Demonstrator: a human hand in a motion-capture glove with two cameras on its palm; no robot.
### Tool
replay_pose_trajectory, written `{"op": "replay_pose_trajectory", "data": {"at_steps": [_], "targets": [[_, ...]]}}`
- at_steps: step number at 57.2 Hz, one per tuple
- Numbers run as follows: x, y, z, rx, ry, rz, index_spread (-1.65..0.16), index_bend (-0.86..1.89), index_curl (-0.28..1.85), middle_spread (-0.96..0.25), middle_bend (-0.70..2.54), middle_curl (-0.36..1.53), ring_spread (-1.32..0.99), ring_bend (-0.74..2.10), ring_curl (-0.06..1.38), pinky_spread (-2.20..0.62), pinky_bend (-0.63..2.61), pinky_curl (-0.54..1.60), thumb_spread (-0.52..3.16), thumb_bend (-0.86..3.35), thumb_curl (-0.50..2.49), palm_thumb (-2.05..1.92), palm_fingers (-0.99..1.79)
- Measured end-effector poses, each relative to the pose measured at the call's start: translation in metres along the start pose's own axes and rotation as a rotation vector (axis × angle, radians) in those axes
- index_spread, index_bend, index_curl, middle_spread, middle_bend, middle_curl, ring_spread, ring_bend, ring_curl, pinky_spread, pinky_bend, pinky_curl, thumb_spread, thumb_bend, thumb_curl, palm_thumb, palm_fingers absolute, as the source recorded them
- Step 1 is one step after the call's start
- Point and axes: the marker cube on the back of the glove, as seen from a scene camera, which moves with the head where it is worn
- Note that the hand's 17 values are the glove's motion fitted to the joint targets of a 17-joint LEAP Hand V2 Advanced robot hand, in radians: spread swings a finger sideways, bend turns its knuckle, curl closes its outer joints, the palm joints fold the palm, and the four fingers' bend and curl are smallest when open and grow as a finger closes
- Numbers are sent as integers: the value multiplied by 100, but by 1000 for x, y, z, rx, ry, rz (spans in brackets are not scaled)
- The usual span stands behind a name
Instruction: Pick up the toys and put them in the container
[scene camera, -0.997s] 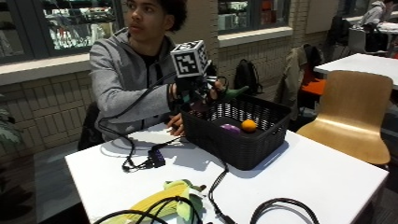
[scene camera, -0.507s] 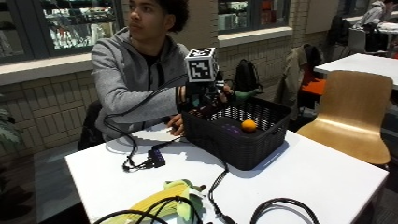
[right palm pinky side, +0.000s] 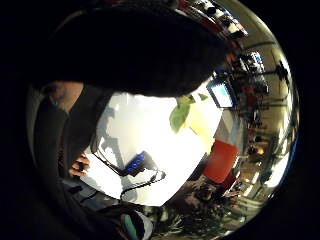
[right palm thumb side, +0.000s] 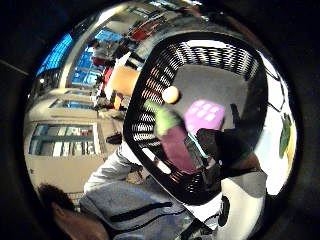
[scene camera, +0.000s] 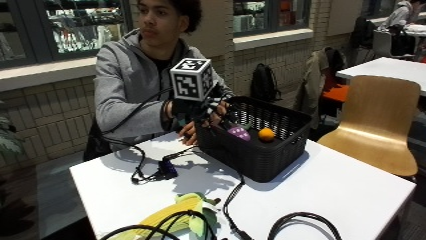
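Brick wall and windows back a white table (scene camera: 346, 185) where a person sits, the scene running from a small black device with a cable (scene camera: 166, 169) near the table's left side toward a bentwood chair (scene camera: 379, 120) on the right. Near the front edge lies a soft yellow toy with green leaves (scene camera: 180, 212), shaped like a corn cob or banana, among loops of black cable; it is well apart from the basket and not yet collected. Next comes the gloved right hand (scene camera: 200, 107), raised over the near-left rim of the black container (scene camera: 256, 150), a rectangular plastic basket with slatted, woven-look walls. From the thumb-side palm view the hand appears to pinch a long toy with a purple body and green cap, an eggplant (right palm thumb side: 172, 137) by its shape, hanging just inside the basket; I judge the fingers curled round it, though they are partly hidden. On the basket floor sit a purple cube-like toy with pale dots (scene camera: 238, 133) and, just beside it, a small smooth orange ball (scene camera: 266, 134). The step in hand looks like the release of the eggplant into the basket. The next move, by my reckoning, calls for uncurling the fingers, lifting clear of the rim, and reaching toward the front edge for the yellow toy.
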Motion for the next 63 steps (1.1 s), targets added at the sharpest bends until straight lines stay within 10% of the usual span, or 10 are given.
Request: {"op": "replay_pose_trajectory", "data": {"at_steps": [27,50,63], "targets": [[209,59,25,-1,161,206,-30,19,36,4,22,49,-9,43,47,-1,102,33,141,0,46,25,-1],[241,16,90,-114,143,194,-30,6,22,5,12,41,-8,41,44,3,111,36,133,-1,38,25,-22],[245,8,113,-5,165,256,-33,5,14,4,22,38,-11,68,49,-5,128,39,143,4,36,31,11]]}}
